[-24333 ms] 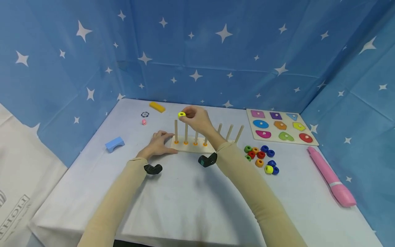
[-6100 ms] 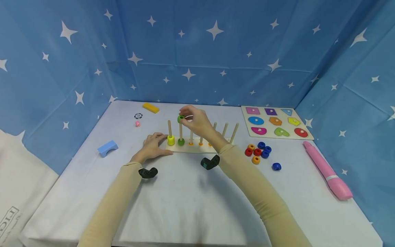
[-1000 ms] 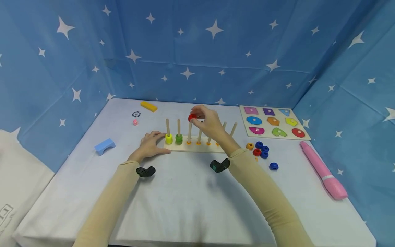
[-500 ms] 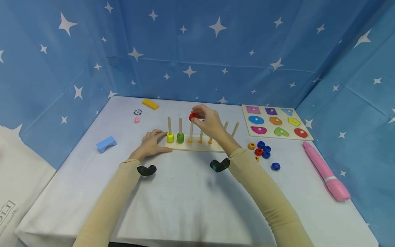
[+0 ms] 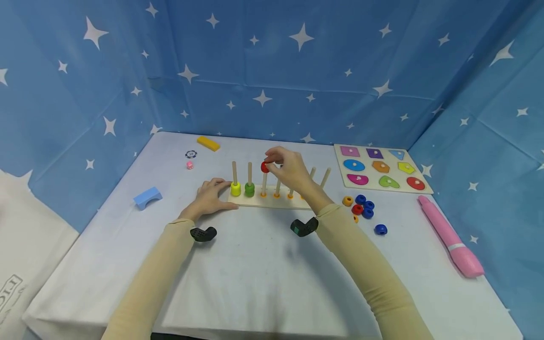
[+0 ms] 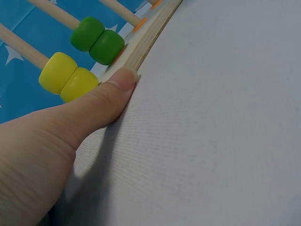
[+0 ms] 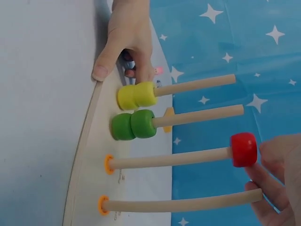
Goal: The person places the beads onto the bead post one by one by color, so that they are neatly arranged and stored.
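My left hand [image 5: 209,196] grips the left end of a wooden peg board [image 5: 272,203], thumb [image 6: 110,96] on its front edge and fingers behind. Two yellow beads [image 7: 136,96] sit stacked at the foot of the first peg, and two green beads [image 7: 133,125] on the second. A red bead [image 7: 243,149] is at the tip of the third peg, which enters its hole. My right hand [image 5: 290,169] holds that bead by its upper end with the fingertips. The fourth peg [image 7: 183,205] is bare, its tip near my lower fingers.
Several loose beads lie right of the board, among them an orange bead [image 5: 347,201], a red one and a blue bead [image 5: 380,229]. Farther right are a shape puzzle [image 5: 384,167] and a pink umbrella [image 5: 450,236]. A blue arch block [image 5: 147,197] and yellow block [image 5: 208,143] lie left.
Over the earlier frames, yellow and then green beads went onto the first two pegs. In the last second the red bead came down slightly onto the third peg's tip. The left hand stayed put.
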The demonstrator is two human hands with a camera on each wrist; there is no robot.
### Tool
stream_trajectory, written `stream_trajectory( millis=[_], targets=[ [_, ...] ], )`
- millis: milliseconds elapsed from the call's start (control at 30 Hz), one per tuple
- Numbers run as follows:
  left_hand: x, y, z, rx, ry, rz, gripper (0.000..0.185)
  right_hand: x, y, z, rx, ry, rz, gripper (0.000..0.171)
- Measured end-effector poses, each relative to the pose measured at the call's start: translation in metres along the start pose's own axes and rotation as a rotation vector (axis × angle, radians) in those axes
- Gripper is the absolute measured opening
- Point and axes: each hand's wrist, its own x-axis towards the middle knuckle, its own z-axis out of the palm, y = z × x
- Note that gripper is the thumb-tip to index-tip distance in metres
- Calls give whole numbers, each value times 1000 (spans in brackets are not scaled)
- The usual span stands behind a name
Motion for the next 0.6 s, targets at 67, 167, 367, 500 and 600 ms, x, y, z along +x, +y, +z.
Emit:
stream_trajectory(
  millis=[67,167,367,500,600],
  targets=[
    [0,1,-1,-5,-2,-4,90,0,0,0,-13,-18,22,29],
    [0,2,0,-5,-8,-9,90,1,-1,-1,-54,-61,67,34],
    [2,0,2,3,-8,-9,91,2,-4,-3,-136,-156,125,40],
    [2,0,1,-3,-6,-13,91,3,-7,-4,-181,-235,150,42],
    [1,0,0,1,-10,-15,92,3,-7,-3,-190,-205,149,42]
  ],
)
